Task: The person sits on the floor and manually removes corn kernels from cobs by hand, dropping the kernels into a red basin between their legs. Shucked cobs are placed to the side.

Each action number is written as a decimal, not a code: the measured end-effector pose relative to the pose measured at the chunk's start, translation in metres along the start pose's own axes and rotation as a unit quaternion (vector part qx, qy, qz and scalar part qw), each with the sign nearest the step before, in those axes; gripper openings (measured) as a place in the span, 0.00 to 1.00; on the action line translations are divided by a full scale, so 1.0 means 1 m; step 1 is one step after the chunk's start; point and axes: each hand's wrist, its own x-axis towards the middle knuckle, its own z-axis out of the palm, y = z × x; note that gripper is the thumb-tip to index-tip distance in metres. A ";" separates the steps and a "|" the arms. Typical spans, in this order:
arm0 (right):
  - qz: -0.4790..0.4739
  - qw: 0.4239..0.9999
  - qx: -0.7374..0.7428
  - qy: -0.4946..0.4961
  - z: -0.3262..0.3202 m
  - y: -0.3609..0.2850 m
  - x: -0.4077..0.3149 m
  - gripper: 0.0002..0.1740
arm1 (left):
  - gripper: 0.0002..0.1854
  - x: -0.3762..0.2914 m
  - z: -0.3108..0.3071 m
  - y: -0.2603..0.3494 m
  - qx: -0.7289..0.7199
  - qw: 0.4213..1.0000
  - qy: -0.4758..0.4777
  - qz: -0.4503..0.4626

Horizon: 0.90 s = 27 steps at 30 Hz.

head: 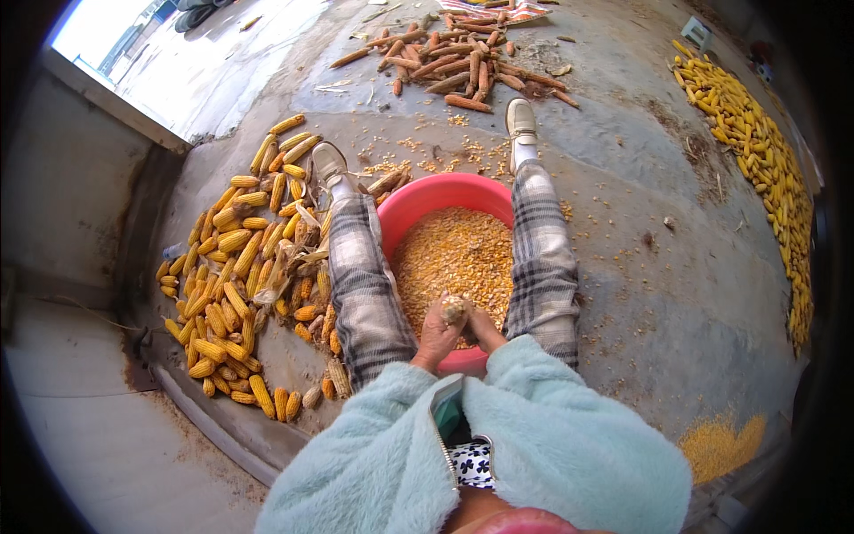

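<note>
A pink plastic basin stands on the floor between my outstretched legs, holding a deep layer of loose corn kernels. Above its near part, my left hand grips a pale corn cob, seen end-on. My right hand is pressed against the cob from the other side; its fingers are mostly hidden, so I cannot tell how far they close round it. Unshelled corn ears lie heaped left of my legs, some with dry husks.
Bare reddish cobs are piled beyond my feet, by a striped sheet. Another heap of yellow ears runs along the right side. Loose kernels lie at the lower right. A metal door panel stands at the left.
</note>
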 end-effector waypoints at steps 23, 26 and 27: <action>-0.231 0.966 0.062 0.098 0.007 -0.018 -0.013 0.25 | 0.13 0.007 0.000 0.032 -0.260 0.895 -0.056 -0.359; -0.251 0.961 0.108 0.049 0.011 -0.026 -0.022 0.19 | 0.17 0.005 0.000 0.031 -0.270 0.884 -0.122 -0.361; -0.243 0.962 0.119 0.023 0.011 -0.027 -0.025 0.18 | 0.17 0.004 0.000 0.031 -0.272 0.881 -0.117 -0.369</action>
